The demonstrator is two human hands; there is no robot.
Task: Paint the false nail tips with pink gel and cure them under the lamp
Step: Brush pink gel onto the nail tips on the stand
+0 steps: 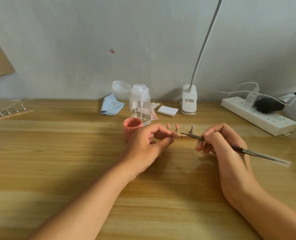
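The false nail tips (pixel 177 126) stand on small metal stands along a wooden strip (pixel 187 138) at the middle of the bench (pixel 74 170). Two are already pink. A clear tip (pixel 192 125) at the three o'clock end is still unpainted.

The left hand (pixel 149 141) has its thumb and forefinger pinched together at the nine o'clock end of the strip. Whether its grip is on a stand or on the strip itself is too small to tell. The right hand (pixel 219 144) has its grip clamped on the brush (pixel 247 151), pen-fashion, with the bristles pointing toward nine o'clock just beside the painted tips.

Risks from here, as I judge them:
- The wet tips sit right above the left fingers, so a lifted knuckle could smear them.
- The brush shaft crosses in front of the clear tip and could knock over its light stand on a sweep.
- The open pink gel jar (pixel 132 128) touches or nearly touches the back of the left hand at nine o'clock, and a nudge could tip it.

Farther out, a pump bottle (pixel 140 104) stands at eleven o'clock. The clip lamp (pixel 188 101) is at twelve and the power strip (pixel 258 115) is at two, with the lamp well clear of the tips.
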